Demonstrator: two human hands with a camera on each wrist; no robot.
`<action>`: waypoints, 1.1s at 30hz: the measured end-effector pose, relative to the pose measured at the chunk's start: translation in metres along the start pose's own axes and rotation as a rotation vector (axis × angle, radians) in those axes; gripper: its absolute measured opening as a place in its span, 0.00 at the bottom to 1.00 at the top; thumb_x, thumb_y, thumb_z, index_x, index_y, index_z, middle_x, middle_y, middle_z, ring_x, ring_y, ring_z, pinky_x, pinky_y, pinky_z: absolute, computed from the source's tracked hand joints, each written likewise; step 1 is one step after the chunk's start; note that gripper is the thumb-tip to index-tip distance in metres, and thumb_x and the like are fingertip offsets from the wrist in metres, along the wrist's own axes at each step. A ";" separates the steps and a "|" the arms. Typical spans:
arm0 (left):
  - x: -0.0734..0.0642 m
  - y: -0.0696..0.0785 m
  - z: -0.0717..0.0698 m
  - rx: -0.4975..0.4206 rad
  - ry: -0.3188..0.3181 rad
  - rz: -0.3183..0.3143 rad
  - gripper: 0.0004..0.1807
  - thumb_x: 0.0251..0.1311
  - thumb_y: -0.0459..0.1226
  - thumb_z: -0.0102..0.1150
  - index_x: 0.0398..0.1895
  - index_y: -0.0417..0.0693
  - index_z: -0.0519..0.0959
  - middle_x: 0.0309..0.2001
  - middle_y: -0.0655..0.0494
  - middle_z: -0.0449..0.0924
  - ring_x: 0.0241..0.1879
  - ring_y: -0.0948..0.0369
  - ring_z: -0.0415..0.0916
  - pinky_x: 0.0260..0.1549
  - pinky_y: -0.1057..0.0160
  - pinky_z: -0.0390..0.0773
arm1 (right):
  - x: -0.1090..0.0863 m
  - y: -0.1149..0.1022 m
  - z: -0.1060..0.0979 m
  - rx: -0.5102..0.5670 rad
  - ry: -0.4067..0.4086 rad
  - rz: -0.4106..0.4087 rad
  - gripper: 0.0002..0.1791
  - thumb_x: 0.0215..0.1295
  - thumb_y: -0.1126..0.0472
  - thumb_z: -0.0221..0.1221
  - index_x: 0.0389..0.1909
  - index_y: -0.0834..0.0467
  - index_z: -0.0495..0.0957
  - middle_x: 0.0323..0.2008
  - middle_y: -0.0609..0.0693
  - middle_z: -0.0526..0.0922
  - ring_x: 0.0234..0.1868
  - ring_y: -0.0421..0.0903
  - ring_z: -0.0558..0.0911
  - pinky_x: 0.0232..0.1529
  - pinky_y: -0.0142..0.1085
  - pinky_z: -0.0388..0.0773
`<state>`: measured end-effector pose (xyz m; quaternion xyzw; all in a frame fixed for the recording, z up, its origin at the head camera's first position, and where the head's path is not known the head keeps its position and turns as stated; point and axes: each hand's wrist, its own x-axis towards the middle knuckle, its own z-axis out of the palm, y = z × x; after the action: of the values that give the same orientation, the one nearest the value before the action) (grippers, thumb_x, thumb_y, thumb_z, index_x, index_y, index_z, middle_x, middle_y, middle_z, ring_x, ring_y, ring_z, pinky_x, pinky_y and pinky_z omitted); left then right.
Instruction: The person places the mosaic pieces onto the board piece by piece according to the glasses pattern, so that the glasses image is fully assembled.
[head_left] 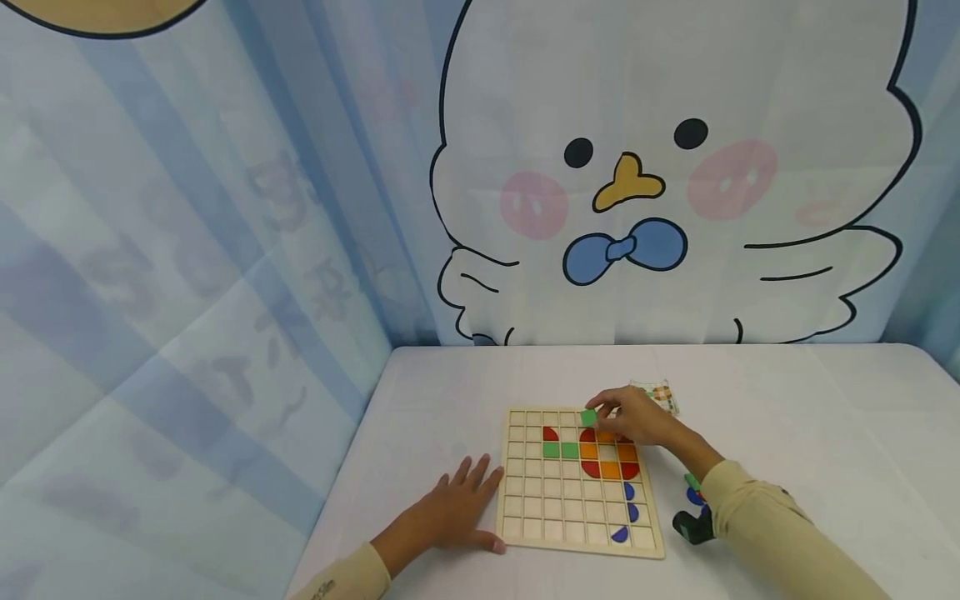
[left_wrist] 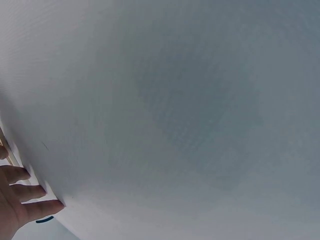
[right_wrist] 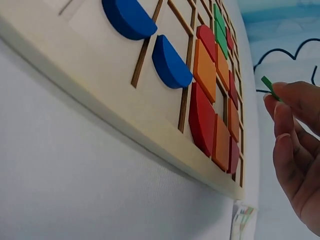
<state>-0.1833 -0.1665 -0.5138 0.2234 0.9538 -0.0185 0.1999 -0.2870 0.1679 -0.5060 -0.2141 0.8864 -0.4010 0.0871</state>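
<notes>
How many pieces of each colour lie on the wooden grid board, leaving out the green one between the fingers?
Red pieces: 5
Orange pieces: 4
Blue pieces: 3
Green pieces: 2
Total: 14

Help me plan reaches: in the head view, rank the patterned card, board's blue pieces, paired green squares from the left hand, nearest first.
1. Paired green squares: far half of board.
2. Blue pieces: its right side.
3. Patterned card: by far-right corner.
</notes>
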 end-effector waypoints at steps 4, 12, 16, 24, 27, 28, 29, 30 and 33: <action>0.000 0.001 -0.001 0.006 -0.001 -0.002 0.61 0.46 0.78 0.53 0.81 0.62 0.50 0.82 0.51 0.45 0.79 0.44 0.48 0.67 0.38 0.66 | 0.005 -0.003 0.006 0.004 -0.007 -0.007 0.16 0.64 0.63 0.66 0.51 0.63 0.83 0.35 0.49 0.85 0.30 0.43 0.78 0.27 0.33 0.76; -0.001 0.000 -0.001 0.015 0.010 0.004 0.61 0.47 0.77 0.53 0.81 0.61 0.50 0.81 0.50 0.46 0.79 0.43 0.49 0.66 0.37 0.67 | 0.014 -0.010 0.023 0.047 -0.041 -0.006 0.18 0.63 0.61 0.67 0.52 0.64 0.83 0.33 0.48 0.84 0.29 0.42 0.77 0.29 0.32 0.77; 0.000 0.001 0.000 0.016 0.010 0.000 0.61 0.47 0.77 0.53 0.81 0.61 0.50 0.82 0.50 0.46 0.79 0.44 0.48 0.67 0.38 0.66 | 0.017 -0.013 0.031 0.047 -0.057 -0.031 0.18 0.64 0.62 0.66 0.52 0.65 0.82 0.33 0.48 0.84 0.31 0.41 0.77 0.32 0.32 0.75; -0.002 0.002 -0.001 0.022 0.008 0.000 0.60 0.47 0.77 0.53 0.81 0.61 0.51 0.81 0.50 0.46 0.78 0.43 0.49 0.66 0.38 0.67 | 0.021 -0.018 0.048 0.103 -0.104 -0.056 0.17 0.68 0.63 0.63 0.54 0.66 0.80 0.36 0.50 0.83 0.26 0.40 0.77 0.28 0.32 0.75; -0.002 0.002 -0.002 0.020 0.013 0.003 0.60 0.47 0.77 0.54 0.81 0.60 0.52 0.81 0.49 0.47 0.78 0.43 0.50 0.66 0.38 0.67 | 0.024 -0.021 0.053 0.107 -0.099 -0.070 0.18 0.68 0.62 0.63 0.55 0.67 0.80 0.35 0.51 0.83 0.22 0.39 0.77 0.26 0.31 0.76; -0.002 0.001 -0.002 0.019 0.015 0.005 0.60 0.47 0.77 0.53 0.81 0.60 0.51 0.81 0.49 0.47 0.78 0.43 0.50 0.66 0.38 0.67 | 0.025 -0.022 0.055 0.099 -0.094 -0.076 0.18 0.68 0.62 0.63 0.55 0.67 0.80 0.35 0.50 0.84 0.21 0.39 0.77 0.26 0.32 0.76; -0.002 0.001 -0.002 0.019 0.017 0.007 0.60 0.48 0.77 0.53 0.81 0.60 0.51 0.81 0.49 0.47 0.78 0.43 0.50 0.66 0.38 0.67 | 0.026 -0.023 0.057 0.083 -0.086 -0.082 0.18 0.68 0.62 0.63 0.55 0.67 0.80 0.35 0.50 0.84 0.23 0.38 0.77 0.27 0.32 0.76; -0.002 0.001 -0.002 0.021 0.018 0.010 0.60 0.48 0.77 0.53 0.81 0.59 0.51 0.81 0.49 0.47 0.78 0.42 0.50 0.66 0.38 0.67 | 0.028 -0.024 0.058 0.064 -0.081 -0.079 0.18 0.68 0.61 0.64 0.54 0.66 0.81 0.35 0.49 0.84 0.24 0.38 0.78 0.28 0.31 0.76; -0.002 0.001 -0.001 0.020 0.018 0.015 0.60 0.48 0.77 0.53 0.81 0.59 0.51 0.81 0.48 0.46 0.78 0.42 0.50 0.66 0.38 0.67 | 0.031 -0.028 0.062 -0.013 -0.056 -0.074 0.16 0.67 0.60 0.65 0.52 0.62 0.83 0.35 0.46 0.85 0.30 0.37 0.77 0.33 0.32 0.75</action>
<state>-0.1820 -0.1665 -0.5120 0.2328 0.9537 -0.0246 0.1890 -0.2858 0.0958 -0.5261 -0.2584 0.8778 -0.3919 0.0958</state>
